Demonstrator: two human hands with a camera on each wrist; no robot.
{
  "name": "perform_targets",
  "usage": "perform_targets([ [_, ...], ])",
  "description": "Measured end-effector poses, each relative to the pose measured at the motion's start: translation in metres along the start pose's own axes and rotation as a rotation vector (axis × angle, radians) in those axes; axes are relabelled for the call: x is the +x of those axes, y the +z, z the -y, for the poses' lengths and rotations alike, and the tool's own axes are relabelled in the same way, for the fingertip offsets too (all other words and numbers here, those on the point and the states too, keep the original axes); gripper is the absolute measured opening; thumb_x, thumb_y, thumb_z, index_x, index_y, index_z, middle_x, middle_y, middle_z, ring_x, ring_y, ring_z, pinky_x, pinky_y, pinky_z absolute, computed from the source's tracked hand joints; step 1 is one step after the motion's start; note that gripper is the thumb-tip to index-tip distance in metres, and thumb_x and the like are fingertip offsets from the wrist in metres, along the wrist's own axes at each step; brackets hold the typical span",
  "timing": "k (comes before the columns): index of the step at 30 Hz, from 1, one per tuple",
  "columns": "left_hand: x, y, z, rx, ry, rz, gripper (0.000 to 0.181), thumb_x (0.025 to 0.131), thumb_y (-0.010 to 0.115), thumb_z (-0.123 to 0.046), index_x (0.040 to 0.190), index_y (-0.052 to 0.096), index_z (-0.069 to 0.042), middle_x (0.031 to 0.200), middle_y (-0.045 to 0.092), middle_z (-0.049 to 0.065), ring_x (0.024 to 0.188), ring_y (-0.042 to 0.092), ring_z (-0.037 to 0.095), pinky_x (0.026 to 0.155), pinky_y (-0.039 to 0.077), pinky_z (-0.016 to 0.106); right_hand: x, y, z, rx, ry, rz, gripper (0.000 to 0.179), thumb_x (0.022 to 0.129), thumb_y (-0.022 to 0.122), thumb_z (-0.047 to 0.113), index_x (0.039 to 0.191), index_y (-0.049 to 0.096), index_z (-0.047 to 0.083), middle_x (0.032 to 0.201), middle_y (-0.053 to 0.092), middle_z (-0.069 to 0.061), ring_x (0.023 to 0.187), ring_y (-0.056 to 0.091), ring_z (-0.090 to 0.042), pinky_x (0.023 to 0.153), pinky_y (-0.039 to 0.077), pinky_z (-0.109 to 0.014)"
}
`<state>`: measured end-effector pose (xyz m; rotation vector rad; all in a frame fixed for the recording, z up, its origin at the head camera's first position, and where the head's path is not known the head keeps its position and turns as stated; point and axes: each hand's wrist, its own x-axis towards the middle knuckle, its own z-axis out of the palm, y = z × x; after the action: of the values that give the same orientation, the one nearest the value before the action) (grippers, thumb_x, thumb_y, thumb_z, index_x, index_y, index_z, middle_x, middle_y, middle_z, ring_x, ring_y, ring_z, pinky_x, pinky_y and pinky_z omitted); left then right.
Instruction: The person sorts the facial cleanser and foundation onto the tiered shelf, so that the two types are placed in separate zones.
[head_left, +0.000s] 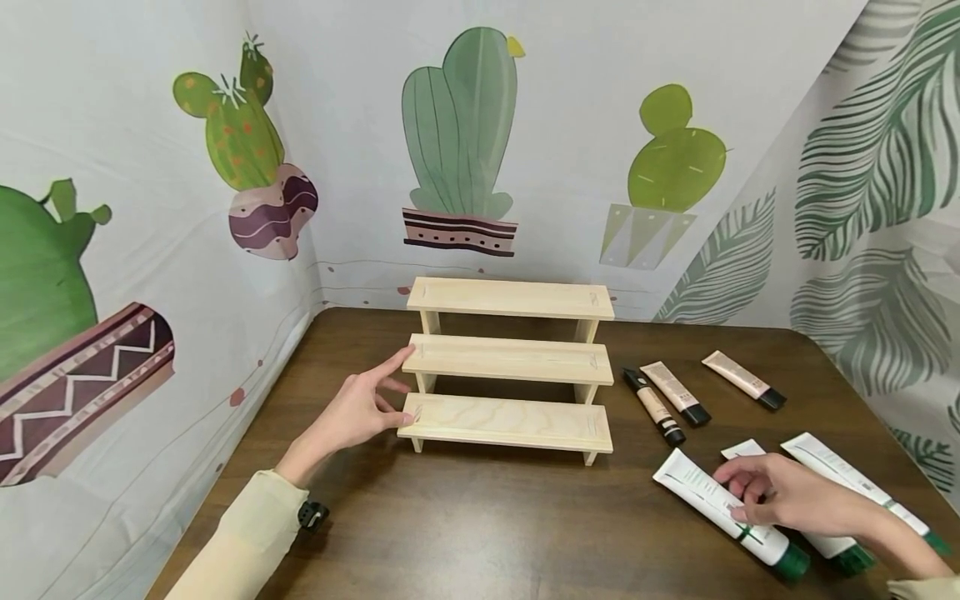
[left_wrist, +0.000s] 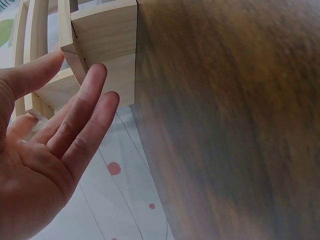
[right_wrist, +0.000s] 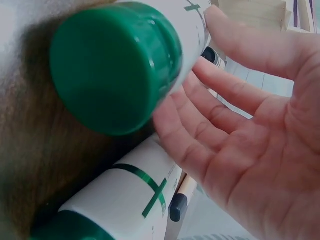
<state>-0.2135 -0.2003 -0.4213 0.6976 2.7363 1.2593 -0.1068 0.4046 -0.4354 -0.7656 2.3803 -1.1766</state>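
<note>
A three-tier wooden display stand (head_left: pixel 510 421) stands on the table. At its left end is my left hand (head_left: pixel 358 412), index fingertip on the middle tier and thumb on the lowest one. The other fingers extend beside the stand's side, unwrapped, in the left wrist view. Over at the right, my right hand (head_left: pixel 810 500) pinches a white squeeze tube (head_left: pixel 701 487) between thumb and fingers. Its green cap (right_wrist: pixel 105 70) faces the right wrist camera. A second white tube (right_wrist: pixel 130 195) lies beside it, partly hidden under the hand in the head view.
A third white tube (head_left: pixel 847 471) lies farther right. Behind are two beige tubes with black caps, one (head_left: pixel 675 392) nearer the stand and another (head_left: pixel 738 375) to its right, plus a slim beige-and-black tube (head_left: pixel 652 404). A cactus-print cloth (head_left: pixel 570 150) hangs behind the brown table (head_left: pixel 480 525).
</note>
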Motion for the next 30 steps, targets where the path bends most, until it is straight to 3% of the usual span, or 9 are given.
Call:
perform_targets([
  [7, -0.001, 0.000, 0.001, -0.011, -0.012, 0.003, 0.108, 0.083, 0.091, -0.007, 0.167, 0.031, -0.035, 0.118, 0.074, 0.015, 0.070, 0.072, 0.014, 0.066, 0.063, 0.033, 0.005, 0.001, 0.002, -0.007, 0.014, 0.060, 0.034, 0.094, 0.072, -0.007, 0.123, 0.058, -0.014, 0.097, 0.061, -0.005, 0.081, 0.062, -0.008, 0.062, 0.053, -0.026],
  [17, -0.001, -0.002, 0.001, -0.028, -0.015, 0.007, 0.108, 0.083, 0.090, -0.005, 0.168, 0.030, -0.035, 0.119, 0.074, 0.016, 0.071, 0.072, 0.014, 0.066, 0.063, 0.032, 0.016, 0.003, 0.004, 0.017, -0.022, 0.073, 0.034, 0.091, 0.074, -0.008, 0.123, 0.061, -0.009, 0.094, 0.064, 0.004, 0.078, 0.062, -0.007, 0.062, 0.055, -0.027],
  [22, -0.001, -0.001, 0.001, -0.059, -0.018, 0.018, 0.108, 0.084, 0.090, -0.003, 0.168, 0.030, -0.034, 0.119, 0.073, 0.017, 0.076, 0.074, 0.016, 0.067, 0.063, 0.033, 0.015, 0.002, 0.006, 0.033, 0.005, 0.106, 0.033, 0.093, 0.072, -0.008, 0.123, 0.061, -0.011, 0.094, 0.064, 0.005, 0.075, 0.062, -0.006, 0.059, 0.053, -0.026],
  [30, 0.000, -0.001, 0.000, -0.080, -0.018, 0.018, 0.108, 0.083, 0.090, -0.002, 0.168, 0.030, -0.033, 0.119, 0.073, 0.016, 0.082, 0.076, 0.020, 0.071, 0.064, 0.033, 0.017, 0.000, 0.010, -0.032, 0.008, 0.122, 0.026, 0.093, 0.076, -0.003, 0.117, 0.066, -0.007, 0.091, 0.067, 0.010, 0.073, 0.064, -0.005, 0.057, 0.055, -0.026],
])
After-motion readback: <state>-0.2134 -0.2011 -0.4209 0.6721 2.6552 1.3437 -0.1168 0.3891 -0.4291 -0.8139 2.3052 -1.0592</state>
